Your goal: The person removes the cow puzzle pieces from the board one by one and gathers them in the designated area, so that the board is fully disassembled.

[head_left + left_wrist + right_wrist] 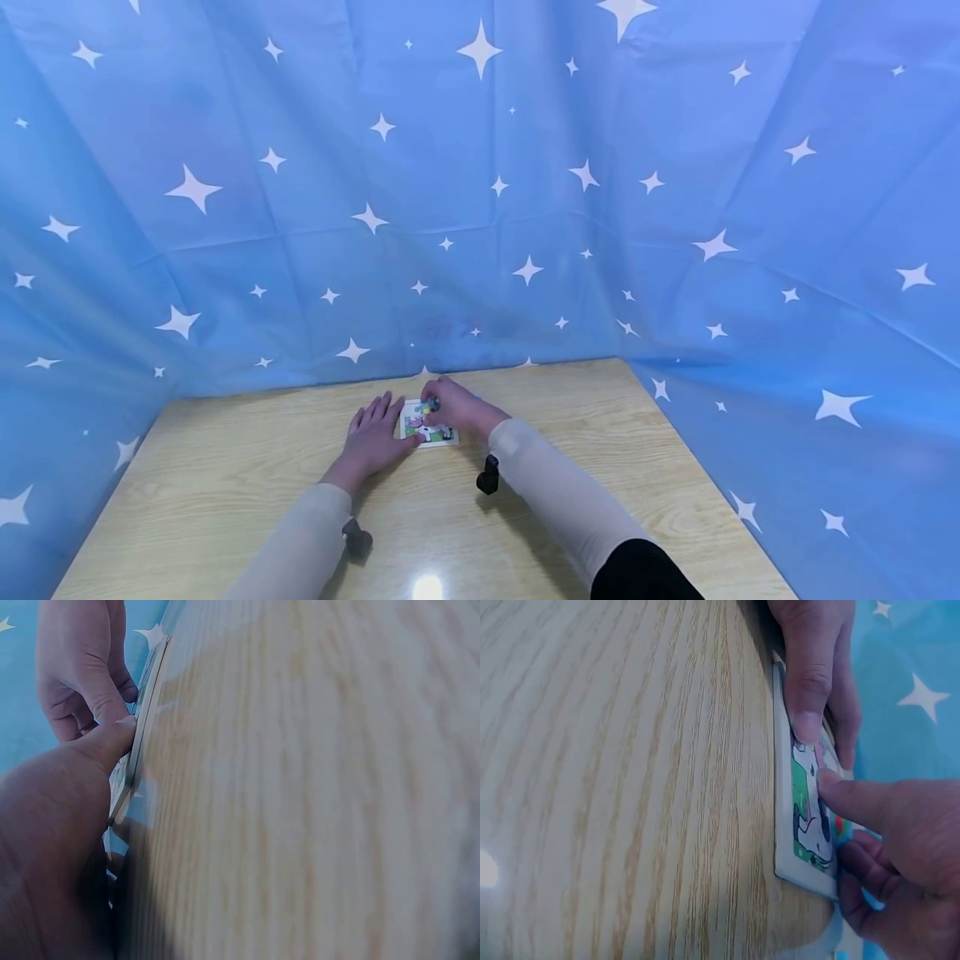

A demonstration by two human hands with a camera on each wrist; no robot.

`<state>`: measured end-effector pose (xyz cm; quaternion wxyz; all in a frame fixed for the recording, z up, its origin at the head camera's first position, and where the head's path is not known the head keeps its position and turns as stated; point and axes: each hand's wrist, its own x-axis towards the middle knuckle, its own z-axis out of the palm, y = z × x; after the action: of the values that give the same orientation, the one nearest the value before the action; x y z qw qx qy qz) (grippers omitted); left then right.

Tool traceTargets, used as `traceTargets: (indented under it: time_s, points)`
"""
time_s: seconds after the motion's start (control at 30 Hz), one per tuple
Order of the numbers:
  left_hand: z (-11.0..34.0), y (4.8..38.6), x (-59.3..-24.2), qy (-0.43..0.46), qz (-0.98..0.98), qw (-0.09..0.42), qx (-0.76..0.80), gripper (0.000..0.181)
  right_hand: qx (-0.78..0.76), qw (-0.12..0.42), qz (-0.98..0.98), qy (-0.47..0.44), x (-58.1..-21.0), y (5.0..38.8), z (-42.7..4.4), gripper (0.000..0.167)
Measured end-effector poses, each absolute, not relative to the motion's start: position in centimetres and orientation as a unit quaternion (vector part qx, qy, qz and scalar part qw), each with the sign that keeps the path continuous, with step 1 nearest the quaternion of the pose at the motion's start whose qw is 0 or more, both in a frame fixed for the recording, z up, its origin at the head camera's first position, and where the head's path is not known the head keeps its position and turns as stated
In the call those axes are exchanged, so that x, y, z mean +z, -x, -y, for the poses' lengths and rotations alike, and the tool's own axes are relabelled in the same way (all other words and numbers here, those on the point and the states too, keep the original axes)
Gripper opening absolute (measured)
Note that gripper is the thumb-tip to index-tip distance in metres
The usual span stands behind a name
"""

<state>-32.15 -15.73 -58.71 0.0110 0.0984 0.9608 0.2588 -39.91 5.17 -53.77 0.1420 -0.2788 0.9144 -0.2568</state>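
- Labels: picture board [808,817] carries a colour cartoon print, incl. a white figure with black patches on green, inside a pale border. Finer marks too small or blurred to read.
- Location: board lies flat on the wood-grain worktop [232,483], near its far edge, roughly mid-width, between the two hands.
- Left grip [372,439]: loose, fingers straight and spread, not wrapped round anything. Thumb rests on the board's near side, over border and print.
- Right grip [456,408]: thumb and fingers curled over the board from its right. Thumb tip touches the print; the other fingers are bent at the farther side. Space between them partly covered, so can't tell if a loose piece is pinched there.
- Thumbs sit near each other on the board.
- Left arm: comes in from lower left, hand low, back up, fingers pointing away from the person.
- Right arm: runs diagonally from lower right, hand turned left across the board.
- Pale sleeves [562,496] on both arms, black section [637,571] higher up the right. Black device [488,475] at each wrist.
- Blue backdrop [450,175] with white stars behind the worktop.
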Motion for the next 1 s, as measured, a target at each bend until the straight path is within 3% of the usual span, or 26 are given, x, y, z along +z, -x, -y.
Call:
traceTargets:
  time_s: [0.43, 1.0]
  points:
    - [15.9, 32.7, -59.1, -0.093, -0.964, 0.016, 0.249, 0.103, -0.291, 0.118, -0.906, 0.283, -54.3, 39.7, -5.6, 0.041]
    - [15.8, 32.8, -59.5, -0.096, -0.963, 0.01, 0.252, 0.102, -0.208, 0.087, -0.907, 0.356, -54.4, 41.3, -6.2, 0.033]
